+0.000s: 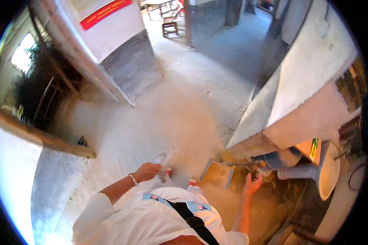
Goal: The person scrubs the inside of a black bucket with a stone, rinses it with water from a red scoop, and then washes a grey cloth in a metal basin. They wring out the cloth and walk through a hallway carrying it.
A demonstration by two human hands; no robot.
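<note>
My left hand (147, 171), with a metal bracelet on the wrist, is closed around a pale, blurred, crumpled thing (164, 163) that looks like cloth or a bag, held just above my feet. My right hand (252, 183) is out to the right with its fingers spread and nothing clearly in it. It hovers over brownish wet floor close to a flat square board (218, 173) and the foot of a concrete counter (274, 118). My red and white shoes (192, 181) show below my white shirt.
A grey tub (280, 158), a white basin (329, 171) and a yellow box (310, 149) sit under the counter at the right. A white and grey wall corner (122, 61) stands at the left. Wooden chairs (169, 26) are far ahead across the concrete floor.
</note>
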